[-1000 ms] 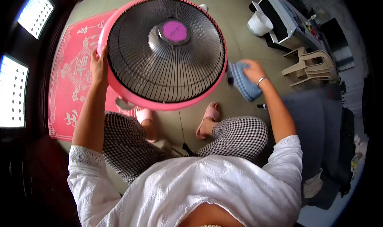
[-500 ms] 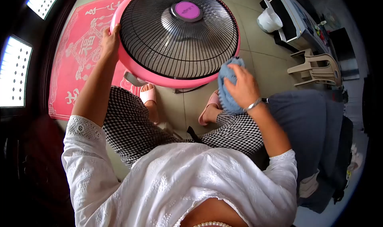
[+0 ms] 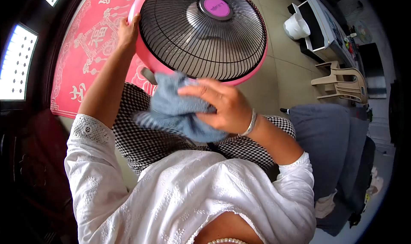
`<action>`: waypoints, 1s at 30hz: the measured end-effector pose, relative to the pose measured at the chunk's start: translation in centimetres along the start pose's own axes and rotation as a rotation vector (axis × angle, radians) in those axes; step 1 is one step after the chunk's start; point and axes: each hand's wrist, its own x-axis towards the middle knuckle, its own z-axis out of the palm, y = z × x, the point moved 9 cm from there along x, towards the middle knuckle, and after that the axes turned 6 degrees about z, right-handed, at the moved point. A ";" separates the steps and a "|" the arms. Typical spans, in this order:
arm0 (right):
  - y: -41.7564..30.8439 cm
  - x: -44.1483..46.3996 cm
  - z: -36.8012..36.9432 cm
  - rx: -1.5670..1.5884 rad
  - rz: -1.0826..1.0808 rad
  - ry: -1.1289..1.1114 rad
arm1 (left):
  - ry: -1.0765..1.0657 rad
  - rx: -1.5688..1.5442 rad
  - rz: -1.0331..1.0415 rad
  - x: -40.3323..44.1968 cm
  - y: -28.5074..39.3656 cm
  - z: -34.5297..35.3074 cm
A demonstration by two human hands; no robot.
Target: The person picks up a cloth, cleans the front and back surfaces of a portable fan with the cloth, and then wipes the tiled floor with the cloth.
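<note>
A round heater point(image 3: 201, 34) with a pink rim, a black wire grille and a purple centre badge fills the upper middle of the view. Wrapped round the left edge of its rim is my left hand point(image 3: 128, 32). My right hand point(image 3: 224, 104), with a silver bangle at the wrist, grips a blue-grey cloth point(image 3: 177, 107) near the lower edge of the rim. The cloth is bunched, and its left end is blurred. Whether it touches the rim is unclear.
A red mat point(image 3: 92, 42) with white patterns lies on the tiled floor at left. At right are a white bin point(image 3: 296, 27), an open-drawer cabinet point(image 3: 319, 25), a beige plastic chair point(image 3: 340, 83) and a dark grey padded seat point(image 3: 321, 137).
My right hand has carried the cloth leftward from the right side of the heater to its lower edge. The heater and my left hand appear higher and farther right in view.
</note>
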 end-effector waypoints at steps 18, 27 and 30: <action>6.8 5.0 -16.9 0.002 0.157 0.501 | 0.009 -0.040 -0.065 -1.9 1.4 0.0; 16.6 14.5 -12.4 -0.610 0.374 0.272 | 0.057 0.063 -0.048 -2.5 2.1 -0.4; 11.4 16.1 -7.7 -0.355 0.118 0.190 | 0.012 -0.110 -0.061 -2.1 1.0 0.2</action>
